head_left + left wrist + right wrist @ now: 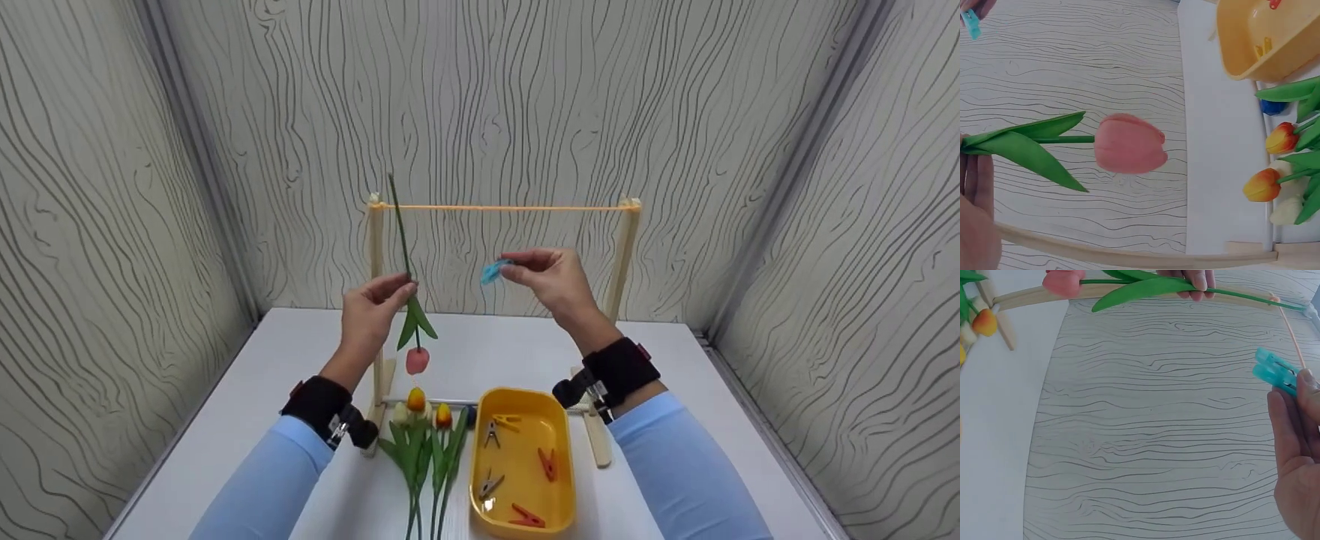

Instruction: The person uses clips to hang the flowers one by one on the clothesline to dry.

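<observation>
My left hand [373, 309] pinches the stem of a pink tulip [417, 361], which hangs bloom down with its bare stem end pointing up past the orange string [510, 208]. In the left wrist view the pink bloom [1130, 143] and two green leaves stick out beyond the fingers. Level with it on the right, my right hand [553, 281] pinches a light blue clothespin [493, 271] between thumb and fingers. The right wrist view shows that clothespin [1276, 371] at the fingertips, below the string's height in the head view.
Wooden posts [621, 262] hold the string across a frame on the white table [300, 360]. In front, a yellow tub [525, 457] holds several clothespins [547, 465]. Left of it lie several tulips [444, 416] with orange, white and dark blue blooms. A patterned wall [495, 97] stands behind.
</observation>
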The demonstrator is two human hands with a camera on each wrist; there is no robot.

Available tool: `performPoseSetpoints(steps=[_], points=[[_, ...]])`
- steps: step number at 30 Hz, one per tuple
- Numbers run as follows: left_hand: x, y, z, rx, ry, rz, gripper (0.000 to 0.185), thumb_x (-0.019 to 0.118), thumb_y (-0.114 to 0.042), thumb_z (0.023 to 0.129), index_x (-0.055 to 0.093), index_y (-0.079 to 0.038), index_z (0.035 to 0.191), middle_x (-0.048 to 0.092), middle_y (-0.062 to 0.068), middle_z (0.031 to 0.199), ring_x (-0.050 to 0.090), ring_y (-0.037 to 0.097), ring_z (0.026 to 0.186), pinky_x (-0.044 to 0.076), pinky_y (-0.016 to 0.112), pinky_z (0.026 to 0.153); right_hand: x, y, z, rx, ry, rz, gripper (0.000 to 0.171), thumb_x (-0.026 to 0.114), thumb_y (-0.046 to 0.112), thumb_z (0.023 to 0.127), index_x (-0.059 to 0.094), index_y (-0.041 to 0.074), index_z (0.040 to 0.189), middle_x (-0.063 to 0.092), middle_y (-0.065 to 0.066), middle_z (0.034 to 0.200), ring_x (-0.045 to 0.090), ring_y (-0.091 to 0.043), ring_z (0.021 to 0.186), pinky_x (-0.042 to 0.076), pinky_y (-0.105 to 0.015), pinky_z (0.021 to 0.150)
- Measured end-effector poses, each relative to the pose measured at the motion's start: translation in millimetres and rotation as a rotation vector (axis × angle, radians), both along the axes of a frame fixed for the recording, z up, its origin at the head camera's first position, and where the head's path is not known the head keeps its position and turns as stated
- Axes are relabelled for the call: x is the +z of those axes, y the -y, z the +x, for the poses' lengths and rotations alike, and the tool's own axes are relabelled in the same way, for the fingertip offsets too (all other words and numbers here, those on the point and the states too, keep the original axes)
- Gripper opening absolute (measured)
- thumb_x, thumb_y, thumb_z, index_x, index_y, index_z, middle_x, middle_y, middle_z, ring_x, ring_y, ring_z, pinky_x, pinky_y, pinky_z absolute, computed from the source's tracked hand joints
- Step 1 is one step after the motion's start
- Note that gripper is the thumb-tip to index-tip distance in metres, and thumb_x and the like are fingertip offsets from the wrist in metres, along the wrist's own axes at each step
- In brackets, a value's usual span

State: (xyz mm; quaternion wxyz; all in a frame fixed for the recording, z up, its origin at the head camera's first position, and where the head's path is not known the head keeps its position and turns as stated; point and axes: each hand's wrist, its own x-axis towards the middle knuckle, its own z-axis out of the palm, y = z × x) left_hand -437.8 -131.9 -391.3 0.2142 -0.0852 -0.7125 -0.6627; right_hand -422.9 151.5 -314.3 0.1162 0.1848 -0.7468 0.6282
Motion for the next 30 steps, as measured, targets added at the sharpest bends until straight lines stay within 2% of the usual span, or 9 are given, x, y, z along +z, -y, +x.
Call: performPoseSetpoints(steps=[3,6,11,15,21,30], points=[[10.4,1.0,-1.7,0.006,0.000,0.005,0.024,0.080,-0.013,0.100,0.082,-0.006,0.123,0.084,0.012,0.115,0.078,0.006,0.096,0.060,0.012,0.087,16.0,11.3,-2.7,-0.031,-0.025,-0.023,0.019,0.082,0.003,0.096,0.082,-0.001,0.114,0.085,0.005,0.101,0.076,-0.006,0.094,0.063,-0.018,0.090],[19.5,0.1,-2.2,0.011,-0.006,0.014,0.024,0.078,-0.015,0.102,0.081,-0.008,0.125,0.084,0.012,0.117,0.078,0.007,0.100,0.060,0.012,0.088,33.9,27.6,-4.3,-0.052,-0.073,-0.046,0.017,0.083,0.003,0.095,0.083,0.000,0.111,0.085,0.004,0.098,0.076,-0.005,0.092,0.063,-0.019,0.089],[34.2,-6.7,0.3,0.026,-0.007,0.010,0.025,0.076,-0.018,0.103,0.081,-0.009,0.126,0.083,0.012,0.120,0.078,0.009,0.104,0.059,0.012,0.088,63.9,53.6,-4.5,-0.096,-0.150,-0.055,0.018,0.084,0.003,0.094,0.083,-0.001,0.111,0.086,-0.010,0.106,0.075,-0.005,0.091,0.063,-0.019,0.090],[42.8,-10.1,2.3,0.062,-0.012,-0.008,0.025,0.077,-0.021,0.103,0.082,-0.012,0.126,0.084,0.010,0.121,0.079,0.014,0.109,0.058,0.011,0.088,79.9,71.7,-7.4,-0.114,-0.151,-0.045,0.021,0.084,0.005,0.094,0.082,-0.002,0.114,0.085,-0.014,0.110,0.075,-0.005,0.090,0.064,-0.021,0.090],[49.0,-11.1,1.0,0.072,-0.059,0.005,0.024,0.076,-0.018,0.104,0.081,-0.009,0.125,0.083,0.013,0.121,0.080,0.016,0.107,0.061,0.012,0.088,91.3,92.0,-13.5,-0.085,-0.134,-0.037,0.020,0.083,0.004,0.095,0.083,0.000,0.114,0.084,-0.016,0.112,0.075,-0.005,0.089,0.066,-0.023,0.089],[54.8,-11.7,-0.2,0.102,-0.125,-0.029,0.024,0.075,-0.014,0.103,0.081,-0.003,0.124,0.083,0.018,0.117,0.080,0.015,0.101,0.061,0.011,0.083,92.8,107.5,-22.5,-0.028,-0.096,-0.077,0.020,0.080,0.000,0.095,0.081,-0.004,0.115,0.082,-0.020,0.113,0.074,-0.005,0.086,0.067,-0.024,0.088]])
